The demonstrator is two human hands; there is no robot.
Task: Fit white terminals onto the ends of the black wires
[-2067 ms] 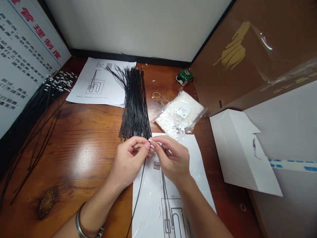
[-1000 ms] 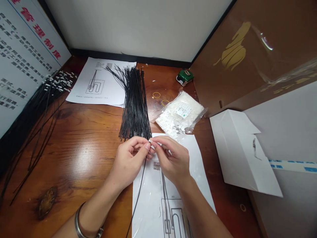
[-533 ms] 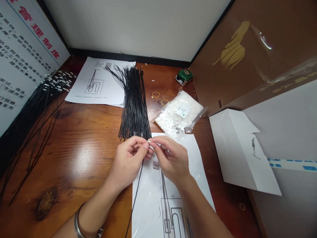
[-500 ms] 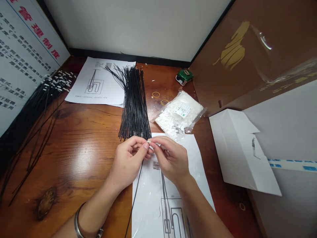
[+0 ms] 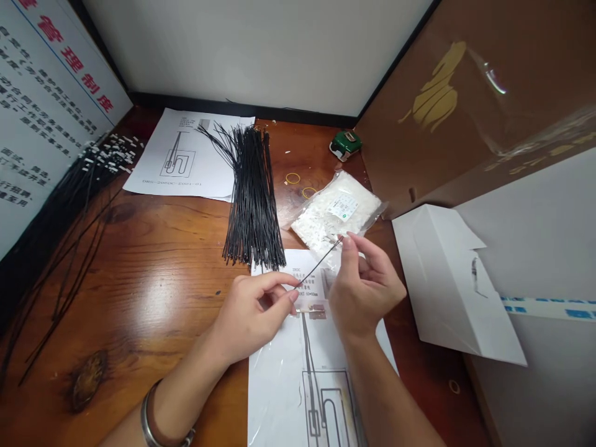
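Note:
A thin black wire stretches slantwise between my two hands. My left hand pinches it between thumb and fingertips, over the upper part of a printed drawing sheet. Up and to the right, my right hand is closed on the wire's far stretch near the bag's lower edge; whether a white piece sits at that end is too small to tell. Just behind my right fingertips lies a clear bag of small white connector pieces. A thick bundle of black wires lies beyond my left hand.
A second drawing sheet lies partly under the bundle. More black wires with white ends rest at the left wall. A green tape measure and rubber bands are at the back; a folded white card box stands right.
My hands were together at the bundle's near end, with a small white piece between the fingertips. My right hand has moved right and slightly up, drawing the wire out between both hands.

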